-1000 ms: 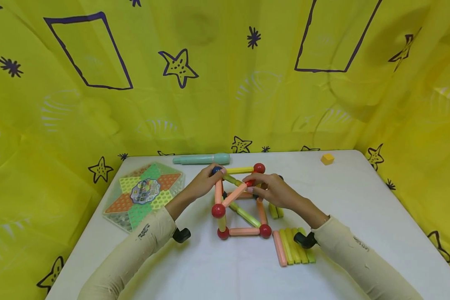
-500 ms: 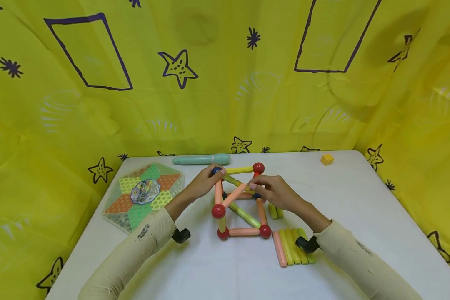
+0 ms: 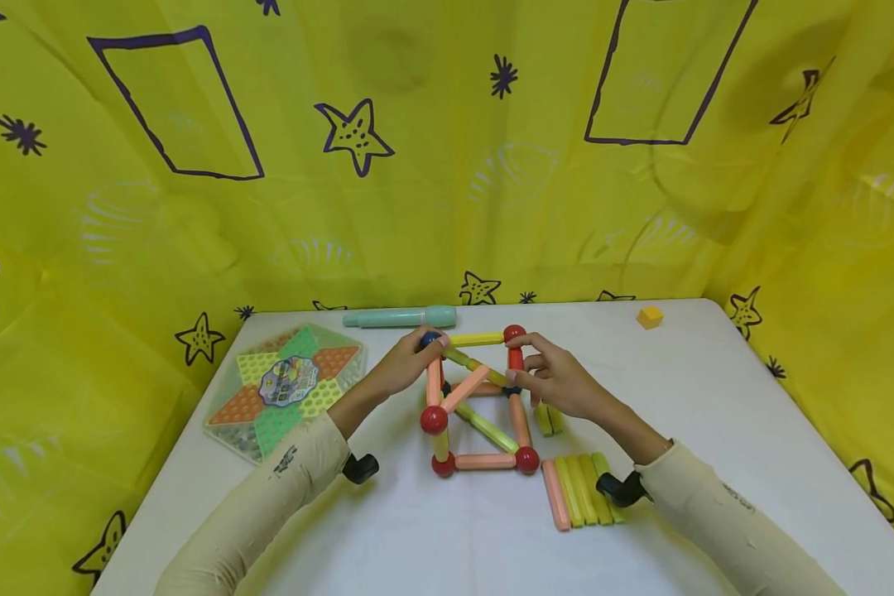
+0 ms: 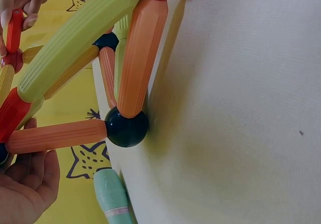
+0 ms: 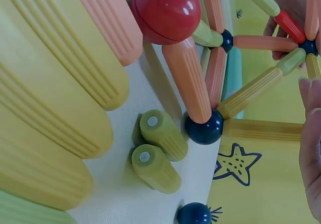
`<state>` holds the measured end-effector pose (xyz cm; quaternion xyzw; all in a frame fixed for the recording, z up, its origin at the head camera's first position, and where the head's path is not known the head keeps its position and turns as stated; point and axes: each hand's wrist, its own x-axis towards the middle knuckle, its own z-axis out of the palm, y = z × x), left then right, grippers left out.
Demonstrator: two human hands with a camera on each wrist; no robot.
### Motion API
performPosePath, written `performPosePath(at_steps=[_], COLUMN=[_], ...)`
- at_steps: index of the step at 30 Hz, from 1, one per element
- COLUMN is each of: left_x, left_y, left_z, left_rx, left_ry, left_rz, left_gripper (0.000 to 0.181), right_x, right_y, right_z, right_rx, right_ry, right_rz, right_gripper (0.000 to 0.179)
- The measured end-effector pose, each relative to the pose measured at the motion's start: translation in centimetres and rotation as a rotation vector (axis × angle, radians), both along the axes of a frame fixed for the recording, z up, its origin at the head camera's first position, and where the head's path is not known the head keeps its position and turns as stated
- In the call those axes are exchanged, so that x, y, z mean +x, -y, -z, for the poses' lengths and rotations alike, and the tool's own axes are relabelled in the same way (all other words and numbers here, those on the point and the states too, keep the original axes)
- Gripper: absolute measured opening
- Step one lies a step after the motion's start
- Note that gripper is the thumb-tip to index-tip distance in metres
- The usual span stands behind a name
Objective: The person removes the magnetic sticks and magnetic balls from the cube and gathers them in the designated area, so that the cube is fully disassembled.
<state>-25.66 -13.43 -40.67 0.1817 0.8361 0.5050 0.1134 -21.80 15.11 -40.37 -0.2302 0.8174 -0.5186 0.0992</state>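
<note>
A frame of magnetic rods and balls [image 3: 486,460] stands mid-table, with salmon, yellow, green and red rods. At its upper left corner my left hand [image 3: 402,364] pinches a dark blue ball [image 3: 430,338]. My right hand [image 3: 562,379] is at the upper right back corner, holding a short red rod [image 3: 516,358] that meets a red ball [image 3: 515,333]. Its index finger reaches the ball. In the left wrist view, fingers flank this red rod [image 4: 14,30], whose metal tip shows. From the red ball [image 3: 434,419] at front left, a salmon rod [image 3: 466,389] slants up to a free end.
Several loose rods [image 3: 570,490] lie side by side at front right. Two short green rods [image 5: 159,158] stand right of the frame. A marble game board [image 3: 246,410] lies left, a teal pen-shaped tube [image 3: 401,316] behind, and a yellow cube [image 3: 651,316] back right.
My right hand has moved right, from the free end of the slanting salmon rod to the back red ball. The red rod now shows below that ball. My left hand has stayed put.
</note>
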Motion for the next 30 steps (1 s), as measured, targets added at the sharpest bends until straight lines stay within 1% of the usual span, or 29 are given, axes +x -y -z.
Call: performPosePath(at_steps=[7,11,14,17,22,25,28,30], left_x=[0.0,-0.1,-0.1,-0.1,0.0,-0.1,-0.2,-0.2], left_y=[-0.1,-0.1,-0.1,-0.1,-0.1,0.0,0.0,0.0], left_z=[0.0,0.0,0.0,-0.1,-0.1,0.0,0.1,-0.1], left_rx=[0.003,0.006,0.009,0.01,0.005,0.01,0.014,0.009], left_ry=[0.003,0.011,0.005,-0.004,0.002,0.014,0.021,0.024], left_rz=[0.005,0.002,0.008,0.013,0.013,0.016,0.021,0.025], left_gripper=[0.035,0.035,0.036,0.038,0.04,0.041,0.04,0.039], right_x=[-0.1,-0.2,-0.2,-0.3,-0.4,-0.5,-0.6,-0.6], right_y=[-0.5,-0.8,-0.9,-1.1,-1.2,-1.3,-1.4,-1.4], right_z=[-0.2,-0.3,-0.4,-0.5,-0.6,-0.6,-0.5,-0.5], right_rx=[-0.015,-0.038,-0.056,-0.056,-0.029,0.002,0.045,0.073], right_ry=[-0.011,0.006,0.023,0.021,0.007,-0.006,-0.049,-0.09], right_rz=[-0.012,-0.028,-0.04,-0.054,-0.085,-0.108,-0.12,-0.118], right_gripper=[0.044,0.043,0.043,0.042,0.041,0.048,0.057,0.058])
